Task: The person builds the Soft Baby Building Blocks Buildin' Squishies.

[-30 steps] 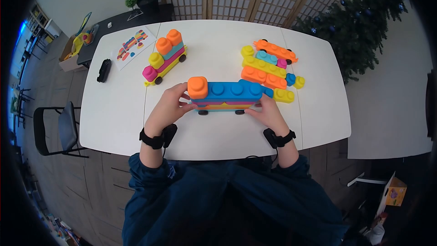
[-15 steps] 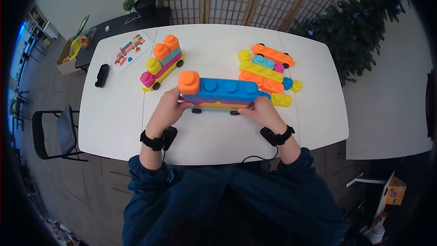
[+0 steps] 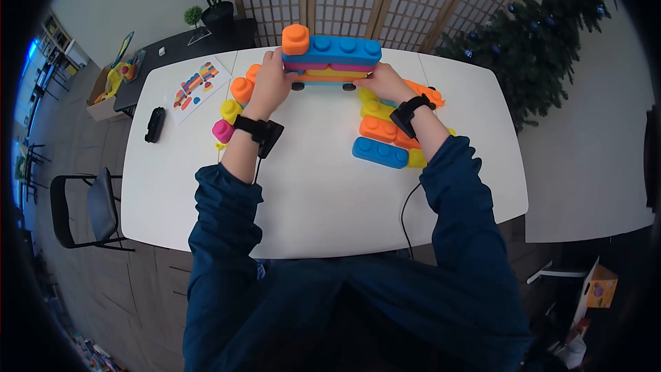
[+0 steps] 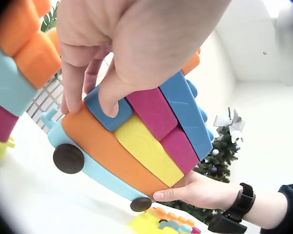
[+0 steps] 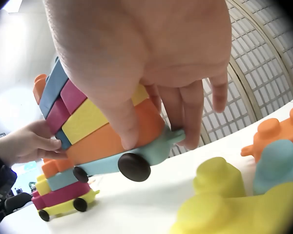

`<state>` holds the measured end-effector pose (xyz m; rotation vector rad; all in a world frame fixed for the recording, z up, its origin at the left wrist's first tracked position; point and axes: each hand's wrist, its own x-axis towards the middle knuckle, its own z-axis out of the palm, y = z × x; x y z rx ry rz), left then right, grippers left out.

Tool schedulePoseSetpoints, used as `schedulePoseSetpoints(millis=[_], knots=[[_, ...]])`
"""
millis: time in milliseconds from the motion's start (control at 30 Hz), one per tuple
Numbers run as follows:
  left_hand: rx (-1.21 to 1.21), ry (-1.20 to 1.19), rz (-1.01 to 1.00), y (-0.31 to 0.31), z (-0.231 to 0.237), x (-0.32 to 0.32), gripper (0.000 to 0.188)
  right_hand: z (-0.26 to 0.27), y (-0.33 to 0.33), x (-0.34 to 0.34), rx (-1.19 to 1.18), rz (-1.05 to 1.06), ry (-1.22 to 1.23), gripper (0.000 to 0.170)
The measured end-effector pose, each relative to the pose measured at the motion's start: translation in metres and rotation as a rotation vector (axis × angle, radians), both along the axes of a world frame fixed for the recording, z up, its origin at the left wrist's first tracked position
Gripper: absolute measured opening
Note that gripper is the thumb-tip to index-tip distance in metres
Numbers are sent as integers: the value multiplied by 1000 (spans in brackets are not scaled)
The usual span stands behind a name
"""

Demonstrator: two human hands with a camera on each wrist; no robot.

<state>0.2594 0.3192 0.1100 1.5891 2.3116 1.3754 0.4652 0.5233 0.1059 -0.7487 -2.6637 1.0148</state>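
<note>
My left hand [image 3: 272,89] and right hand [image 3: 387,85] hold a toy block wagon [image 3: 334,58] by its two ends, over the far part of the table. It has a light blue wheeled base [image 4: 95,173], then an orange block [image 4: 107,151], yellow and blue blocks, magenta blocks, a long blue block [image 3: 344,48] and a small orange block [image 3: 295,40] on top. In the left wrist view my left thumb presses a small blue block [image 4: 98,106]. In the right wrist view my right thumb lies on the orange side; other fingers are partly hidden behind the wagon.
A second block wagon [image 3: 231,110] stands left, partly behind my left arm. Loose blocks, including a long blue one [image 3: 380,152] and an orange one [image 3: 378,128], lie right. A picture sheet [image 3: 198,88] and a black object [image 3: 155,125] lie at the table's left.
Both hands have carried the wagon away from my body toward the table's far edge. The long blue block on the right, largely hidden before, now shows fully.
</note>
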Motion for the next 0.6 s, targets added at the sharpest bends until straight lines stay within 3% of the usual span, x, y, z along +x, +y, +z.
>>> schedulePoseSetpoints(millis=[200,600], knots=[[-152,-49,29,21,-23,-11,42,-25,15,-12,-6,-73,-29,55],[-251,-58,2,14,-41,-4,34,-22,19,7,-28,34,-207,63]])
